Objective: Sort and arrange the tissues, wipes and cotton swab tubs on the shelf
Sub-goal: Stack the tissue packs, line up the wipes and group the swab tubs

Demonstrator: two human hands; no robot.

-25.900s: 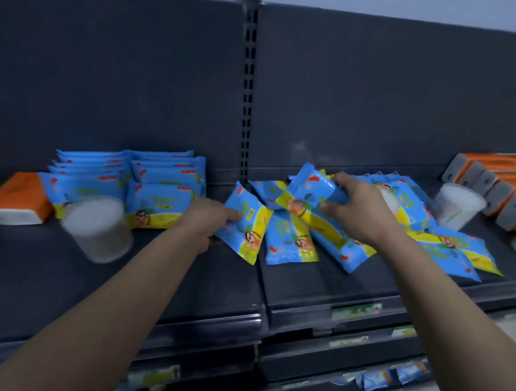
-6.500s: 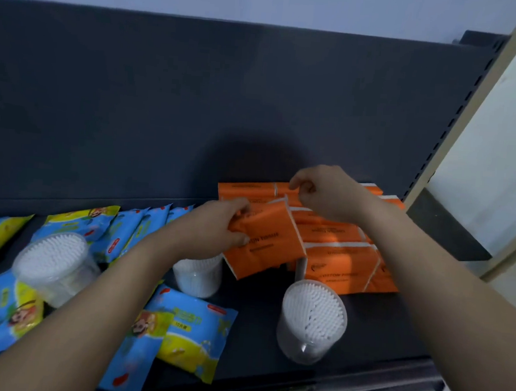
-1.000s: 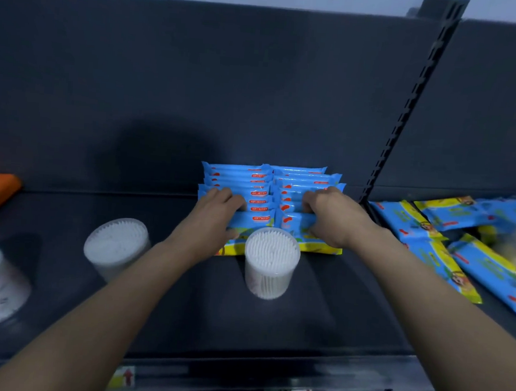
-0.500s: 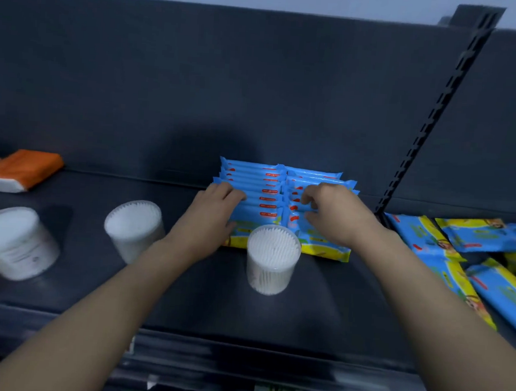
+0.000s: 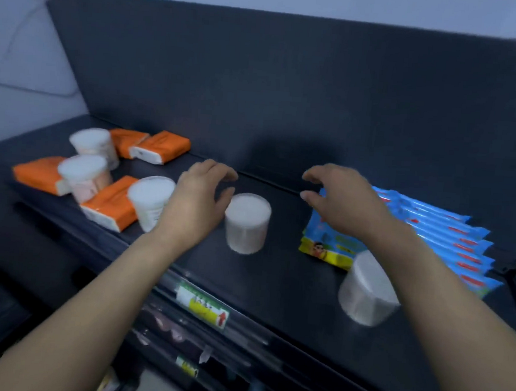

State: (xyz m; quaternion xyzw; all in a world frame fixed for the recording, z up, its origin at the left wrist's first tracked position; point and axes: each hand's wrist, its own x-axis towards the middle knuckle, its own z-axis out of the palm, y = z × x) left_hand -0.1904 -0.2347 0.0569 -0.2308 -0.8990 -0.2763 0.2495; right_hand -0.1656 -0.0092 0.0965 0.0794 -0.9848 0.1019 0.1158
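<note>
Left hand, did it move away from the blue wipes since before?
Yes. The left hand was on the blue wipes stack. It has now moved off to the left of the stack and is open next to a cotton swab tub.

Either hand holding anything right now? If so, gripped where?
Nothing held: left hand arches beside a tub, thumb near its rim; right hand hovers open over the wipes.

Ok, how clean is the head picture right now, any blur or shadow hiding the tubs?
Head view: motion blur smears every tub, worst on the near right tub; the print on the wipes is unreadable. Head view: dim bluish light, a soft shadow on the back panel, no glare. Head view: the shelf looks slanted.
</note>
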